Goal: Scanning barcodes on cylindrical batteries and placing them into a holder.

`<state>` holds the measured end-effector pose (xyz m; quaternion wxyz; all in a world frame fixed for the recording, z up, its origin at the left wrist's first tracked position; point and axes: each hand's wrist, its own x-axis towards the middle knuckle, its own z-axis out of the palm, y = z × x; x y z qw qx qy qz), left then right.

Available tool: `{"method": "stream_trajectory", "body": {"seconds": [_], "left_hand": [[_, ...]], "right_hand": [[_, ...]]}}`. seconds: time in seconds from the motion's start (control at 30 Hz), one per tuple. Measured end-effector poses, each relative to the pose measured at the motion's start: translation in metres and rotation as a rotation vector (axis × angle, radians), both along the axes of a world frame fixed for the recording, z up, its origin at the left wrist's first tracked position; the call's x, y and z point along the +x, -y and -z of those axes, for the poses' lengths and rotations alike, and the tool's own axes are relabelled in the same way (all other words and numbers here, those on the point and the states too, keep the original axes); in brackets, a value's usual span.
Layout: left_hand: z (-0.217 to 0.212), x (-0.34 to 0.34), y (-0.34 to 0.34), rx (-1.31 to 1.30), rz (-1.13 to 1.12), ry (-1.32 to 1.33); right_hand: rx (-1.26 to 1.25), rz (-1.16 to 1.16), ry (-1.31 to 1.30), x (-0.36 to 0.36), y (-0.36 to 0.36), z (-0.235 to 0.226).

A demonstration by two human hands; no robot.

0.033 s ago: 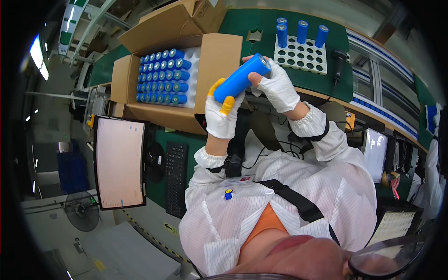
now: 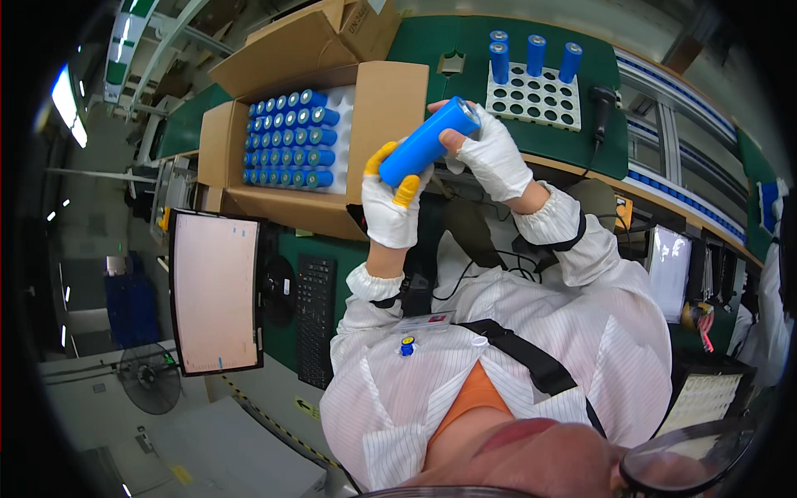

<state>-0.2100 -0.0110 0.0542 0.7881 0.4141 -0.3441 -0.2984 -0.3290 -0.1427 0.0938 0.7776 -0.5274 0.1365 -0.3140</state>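
A large blue cylindrical battery cell (image 2: 427, 143) is held at a tilt between both hands, its metal-ended top up and to the right. My left hand (image 2: 392, 203), in a white glove with yellow fingertips, is closed around the lower end. At the upper end, my right hand (image 2: 491, 159) grips the cell with its bare thumb across the side; its other fingers are partly hidden behind. Left of the hands, an open cardboard box (image 2: 390, 108) holds rows of similar cells (image 2: 290, 137) standing in a white tray. Several more cells (image 2: 535, 56) stand in a white perforated rack (image 2: 531, 104) beyond my right hand.
A handheld scanner (image 2: 601, 116) lies right of the rack on the green bench (image 2: 473, 41). A monitor (image 2: 217, 290) and black keyboard (image 2: 315, 319) stand at the left. Metal rails with blue cells (image 2: 681, 203) run along the right, and cables hang below the bench edge.
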Motion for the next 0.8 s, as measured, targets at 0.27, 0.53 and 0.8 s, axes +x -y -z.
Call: {"method": "stream_trajectory", "body": {"seconds": [0.27,0.53,0.8], "left_hand": [[0.016,0.009,-0.006,-0.061,-0.348,0.790],[0.001,0.007,-0.003,0.221,-0.149,0.427],[-0.045,0.120,-0.001,0.456,-0.320,0.858]], "right_hand": [[-0.186,0.114,-0.062,0.000,-0.012,0.002],[-0.331,0.225,-0.033,0.001,-0.008,0.011],[-0.308,0.546,-0.230,-0.001,0.094,0.034]]}}
